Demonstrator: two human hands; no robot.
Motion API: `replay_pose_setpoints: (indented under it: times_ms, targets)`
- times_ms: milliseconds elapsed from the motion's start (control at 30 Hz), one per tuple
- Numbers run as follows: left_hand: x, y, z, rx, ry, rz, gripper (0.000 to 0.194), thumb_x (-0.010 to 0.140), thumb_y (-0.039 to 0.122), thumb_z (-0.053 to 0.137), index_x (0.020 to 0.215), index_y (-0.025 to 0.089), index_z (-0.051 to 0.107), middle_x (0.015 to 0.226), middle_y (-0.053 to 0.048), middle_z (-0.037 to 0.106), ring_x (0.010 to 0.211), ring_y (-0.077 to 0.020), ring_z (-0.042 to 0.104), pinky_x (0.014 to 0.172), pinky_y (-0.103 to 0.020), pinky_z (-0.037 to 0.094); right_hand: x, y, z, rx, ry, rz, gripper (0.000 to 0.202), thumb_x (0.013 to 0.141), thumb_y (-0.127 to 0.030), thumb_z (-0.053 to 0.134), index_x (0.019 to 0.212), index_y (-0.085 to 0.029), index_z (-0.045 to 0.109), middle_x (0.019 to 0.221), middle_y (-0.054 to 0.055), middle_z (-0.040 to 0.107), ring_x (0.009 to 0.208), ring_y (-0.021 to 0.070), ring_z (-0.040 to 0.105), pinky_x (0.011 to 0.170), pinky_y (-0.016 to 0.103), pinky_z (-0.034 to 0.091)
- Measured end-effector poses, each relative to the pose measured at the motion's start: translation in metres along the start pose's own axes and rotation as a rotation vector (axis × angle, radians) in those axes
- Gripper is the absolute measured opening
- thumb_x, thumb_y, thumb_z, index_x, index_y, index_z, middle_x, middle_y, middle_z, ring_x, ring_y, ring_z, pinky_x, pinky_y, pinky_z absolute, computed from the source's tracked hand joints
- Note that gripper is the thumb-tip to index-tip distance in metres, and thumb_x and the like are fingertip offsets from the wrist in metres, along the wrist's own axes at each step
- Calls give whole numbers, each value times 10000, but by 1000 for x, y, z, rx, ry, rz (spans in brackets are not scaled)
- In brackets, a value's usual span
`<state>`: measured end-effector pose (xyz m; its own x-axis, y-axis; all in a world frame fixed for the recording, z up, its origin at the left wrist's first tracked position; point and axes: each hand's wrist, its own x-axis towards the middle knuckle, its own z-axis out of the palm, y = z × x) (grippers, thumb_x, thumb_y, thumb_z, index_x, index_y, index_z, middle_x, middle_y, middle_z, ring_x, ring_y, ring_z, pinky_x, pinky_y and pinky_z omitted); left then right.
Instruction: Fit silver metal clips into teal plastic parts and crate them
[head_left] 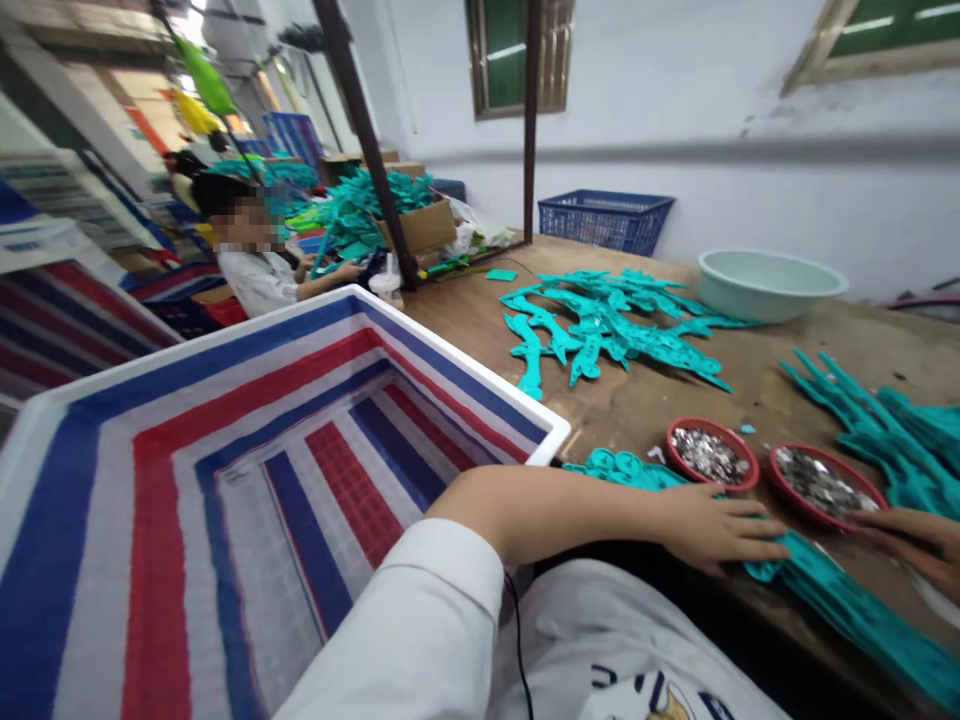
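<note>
My left hand (712, 525) lies flat, fingers spread, on a stack of teal plastic cut-out pieces (847, 605) at the near edge of the wooden table (645, 400). My right hand (919, 545) rests on the same stack at the far right, partly cut off by the frame; its fingers look extended. Just behind the hands stand two red dishes (711, 455) (817, 482) filled with small silvery metal parts. A small teal piece (622, 467) lies left of the dishes.
A large red, white and blue striped bin (225, 470) stands left of my lap. More teal pieces (607, 325) (885, 425) lie on the table, with a pale basin (769, 283) and blue basket (604, 218) behind. Another person (255, 255) sits at far left.
</note>
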<state>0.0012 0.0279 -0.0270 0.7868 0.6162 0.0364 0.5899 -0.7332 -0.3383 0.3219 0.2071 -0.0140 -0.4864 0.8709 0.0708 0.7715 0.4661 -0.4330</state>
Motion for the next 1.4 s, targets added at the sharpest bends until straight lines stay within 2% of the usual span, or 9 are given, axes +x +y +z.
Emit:
replay_pose_setpoints:
  times_ms: [133, 267, 333, 467, 633, 833, 1000, 1267, 1400]
  targets:
    - [-2, -4, -6, -193, -9, 12, 809, 1066, 325, 672, 1835, 126, 516, 1913, -174, 428, 1767, -357, 464, 1443, -490, 440, -61, -53, -28, 115, -140, 105, 264, 710, -595, 768, 901, -443, 868, 1176, 254, 867, 1072, 408, 854, 1033, 582, 570]
    - [-3, -12, -3, -296, -37, 0, 803, 1084, 270, 691, 1842, 112, 478, 1942, -176, 355, 1821, -389, 357, 1500, -576, 348, -73, -95, -43, 108, -159, 236, 209, 922, -377, 766, 1014, -259, 911, 1144, 207, 884, 1053, 365, 848, 1007, 490, 614]
    - [-3, -17, -2, -305, -47, 4, 749, 1113, 271, 684, 1822, 112, 502, 1955, -174, 320, 1836, -390, 320, 1505, -587, 338, -69, -99, -40, 134, -149, 277, 201, 993, -255, 749, 1072, -214, 929, 1111, 135, 895, 1084, 320, 856, 1049, 416, 639]
    - [-5, -20, -9, -290, -104, 14, 737, 1147, 273, 685, 1834, 108, 475, 1963, -184, 291, 1844, -407, 294, 1490, -617, 365, -68, -102, -29, 153, -234, 299, 233, 1031, -219, 764, 1156, -193, 958, 967, 60, 887, 953, 280, 870, 963, 361, 700]
    - [-7, -20, -15, -284, -97, 7, 709, 1150, 255, 685, 1816, 99, 499, 1946, -224, 319, 1840, -415, 305, 1490, -622, 363, -71, -107, -32, 102, -225, 293, 207, 993, -206, 807, 1110, -205, 978, 900, 61, 869, 913, 303, 863, 960, 396, 737]
    - [-6, -23, -17, -287, -138, 7, 786, 1095, 236, 753, 1820, 104, 481, 1958, -234, 287, 1838, -436, 301, 1477, -636, 381, -74, -105, -35, 229, -324, 394, 115, 1009, -146, 839, 1039, -199, 937, 825, 64, 828, 879, 274, 855, 896, 364, 749]
    - [-7, -27, -17, -293, -139, 14, 832, 1055, 209, 778, 1822, 108, 474, 1957, -247, 280, 1843, -439, 286, 1479, -634, 381, -74, -104, -26, 193, -300, 322, 114, 1000, -259, 857, 1008, -187, 946, 838, 96, 835, 871, 319, 855, 892, 434, 748]
    - [-8, -27, -16, -302, -139, 13, 845, 1033, 200, 769, 1817, 100, 471, 1958, -254, 269, 1851, -432, 268, 1488, -640, 365, -76, -107, -17, -63, -144, 73, 158, 940, -201, 804, 937, -217, 961, 916, 83, 870, 995, 332, 829, 1004, 422, 652]
    - [-9, -30, -16, -302, -150, 15, 863, 1024, 209, 777, 1821, 107, 461, 1964, -244, 259, 1854, -428, 258, 1498, -639, 347, -79, -114, -16, -155, -129, 57, 166, 947, -166, 803, 997, -187, 959, 985, 101, 881, 975, 322, 810, 999, 415, 617]
